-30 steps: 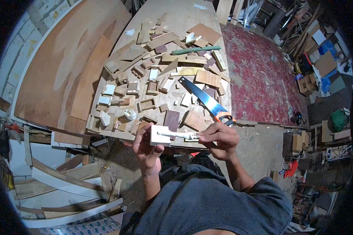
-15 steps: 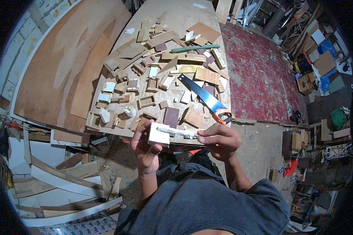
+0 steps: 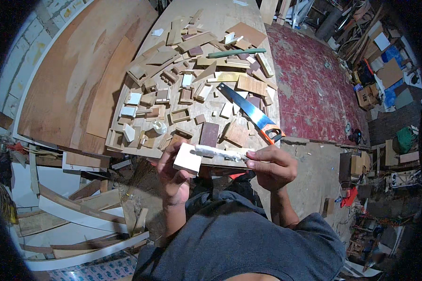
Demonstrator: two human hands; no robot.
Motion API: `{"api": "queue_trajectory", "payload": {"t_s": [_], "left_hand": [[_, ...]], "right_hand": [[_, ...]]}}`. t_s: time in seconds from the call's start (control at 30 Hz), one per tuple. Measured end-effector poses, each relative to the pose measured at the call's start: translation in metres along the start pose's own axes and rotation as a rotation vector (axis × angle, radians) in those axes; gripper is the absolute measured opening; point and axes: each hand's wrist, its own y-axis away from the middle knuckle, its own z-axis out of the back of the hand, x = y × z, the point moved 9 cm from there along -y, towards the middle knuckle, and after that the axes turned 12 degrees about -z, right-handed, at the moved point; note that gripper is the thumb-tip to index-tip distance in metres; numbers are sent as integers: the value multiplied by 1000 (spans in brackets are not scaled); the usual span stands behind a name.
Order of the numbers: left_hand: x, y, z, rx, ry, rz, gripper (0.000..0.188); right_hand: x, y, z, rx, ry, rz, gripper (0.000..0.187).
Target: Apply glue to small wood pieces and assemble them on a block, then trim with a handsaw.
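Observation:
My left hand (image 3: 170, 177) is closed around a small pale wooden block (image 3: 187, 160), its thumb at the lower edge and fingers behind. Between the thumb and fingertips of my right hand (image 3: 275, 167) is a thin stick (image 3: 219, 152) thickly smeared with white paste. The stick's tip is at the block's upper right edge; whether it touches cannot be told. Both hands are above the near edge of the workbench (image 3: 211, 11). Just beyond my left hand stands a small whitish tub (image 3: 159, 127), apparently of white paste.
Many wood offcuts and small box-like wooden pieces (image 3: 179, 115) cover the bench. A handsaw (image 3: 248, 110) with an orange and black handle lies at its right. A large wooden sheet (image 3: 70, 70) leans left. Boards (image 3: 84, 210) are piled below left; red flooring (image 3: 309, 84) stretches to the right.
The stick has slid right, from lying across the block's face to its right edge. My right hand has moved slightly right, and the block is tilted a little differently.

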Motion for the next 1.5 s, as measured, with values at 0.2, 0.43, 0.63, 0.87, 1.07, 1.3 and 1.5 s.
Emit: {"api": "queue_trajectory", "payload": {"t_s": [0.2,0.43,0.63,0.87,1.07,1.3,1.5], "left_hand": [[-3,0,4,21,-13,15,75],[-6,-1,7,3,19,-3,75],[-7,-4,5,-26,42,-20,77],[-6,-4,2,38,24,-25,76],[-1,-4,-4,61,42,-18,76],[2,-5,-1,15,31,-75,77],[4,-6,-11,86,20,-35,78]], "right_hand": [[4,3,-8,-33,-2,-39,9],[4,7,-20,40,-85,-42,6],[8,6,-13,56,-114,-4,4],[-11,5,-6,11,-253,-56,4],[-16,0,-16,120,-169,-94,12],[-16,-1,-7,167,-355,-45,3],[-39,-5,-14,201,-316,-235,18]]}}
